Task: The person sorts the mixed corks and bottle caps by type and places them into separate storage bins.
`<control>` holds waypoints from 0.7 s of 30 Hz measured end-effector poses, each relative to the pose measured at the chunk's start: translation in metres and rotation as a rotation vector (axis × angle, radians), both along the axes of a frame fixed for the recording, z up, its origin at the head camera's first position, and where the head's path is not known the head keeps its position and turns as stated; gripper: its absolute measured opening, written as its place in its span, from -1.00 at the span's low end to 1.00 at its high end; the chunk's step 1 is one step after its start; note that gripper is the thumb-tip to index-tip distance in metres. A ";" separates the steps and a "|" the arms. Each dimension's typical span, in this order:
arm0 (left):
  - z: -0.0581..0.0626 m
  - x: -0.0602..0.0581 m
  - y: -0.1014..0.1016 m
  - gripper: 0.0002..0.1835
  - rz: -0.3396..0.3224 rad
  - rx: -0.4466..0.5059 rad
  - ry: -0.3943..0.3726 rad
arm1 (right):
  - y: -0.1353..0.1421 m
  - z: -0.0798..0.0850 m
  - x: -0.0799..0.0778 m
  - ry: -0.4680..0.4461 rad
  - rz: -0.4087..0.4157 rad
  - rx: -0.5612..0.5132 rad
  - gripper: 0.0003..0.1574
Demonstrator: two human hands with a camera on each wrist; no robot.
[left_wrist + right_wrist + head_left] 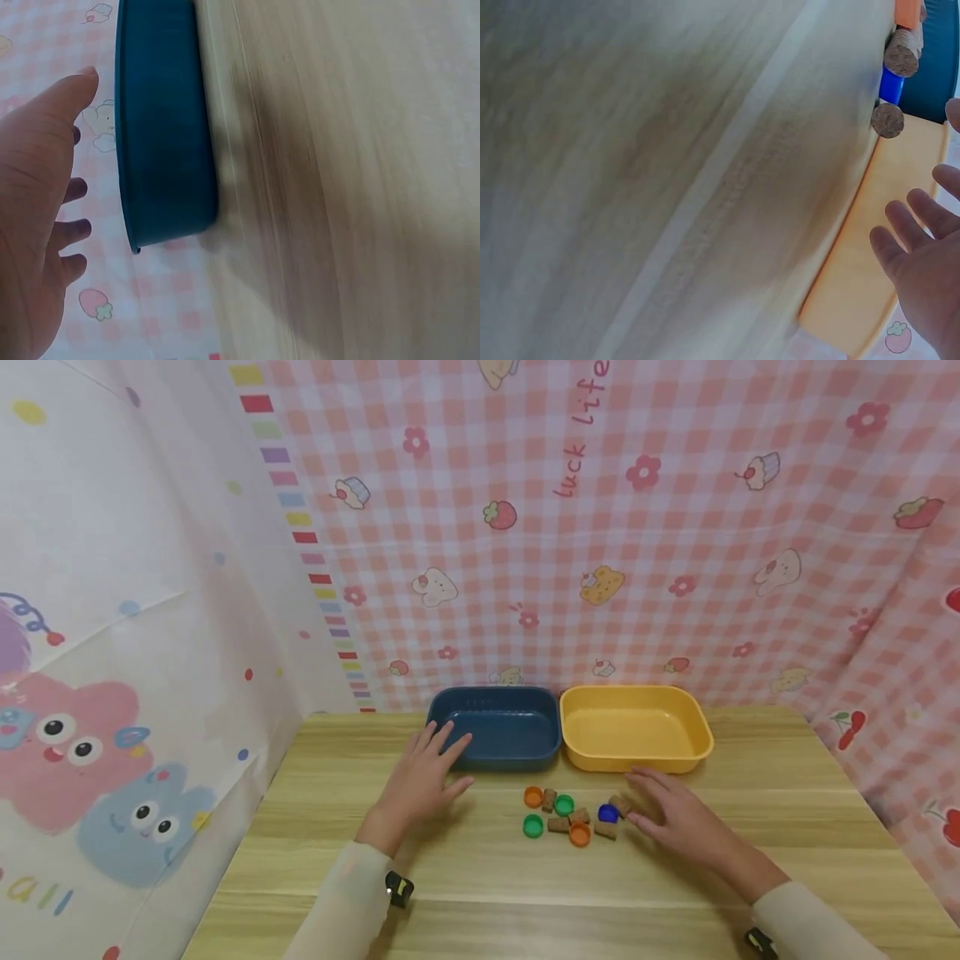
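Note:
In the head view my left hand (422, 783) is over the front left corner of the dark blue tray (495, 763), fingers spread and holding nothing. My right hand (684, 820) hovers in front of the yellow tray (637, 762), its fingers loosely extended beside the small pieces. Between the hands lie two orange caps (533, 797), two green caps (564, 805) and one blue cap (608, 813). Several brown corks (558, 824) are mixed among them. One cork (619, 806) is nearest the right fingertips. The right wrist view shows an empty right palm with fingers apart.
Both trays stand side by side at the back of the wooden table (480, 893), close to a pink checked cloth (465, 552). A white printed cloth (150, 635) hangs at the left. Dark wrist devices (400, 889) sit by the sleeves.

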State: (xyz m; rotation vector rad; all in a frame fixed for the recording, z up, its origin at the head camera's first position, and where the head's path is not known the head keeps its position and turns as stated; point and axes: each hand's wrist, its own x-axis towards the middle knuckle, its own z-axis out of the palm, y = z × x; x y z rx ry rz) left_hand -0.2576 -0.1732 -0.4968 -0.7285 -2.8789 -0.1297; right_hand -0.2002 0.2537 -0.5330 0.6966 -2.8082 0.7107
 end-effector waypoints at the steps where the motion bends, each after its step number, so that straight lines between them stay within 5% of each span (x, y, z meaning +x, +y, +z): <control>1: 0.001 -0.001 0.001 -0.22 -0.004 0.001 -0.003 | 0.000 -0.001 -0.001 -0.003 0.004 -0.005 -0.28; 21: -0.004 -0.017 0.008 -0.42 -0.125 0.039 0.137 | -0.006 -0.008 -0.014 -0.147 0.025 -0.052 -0.48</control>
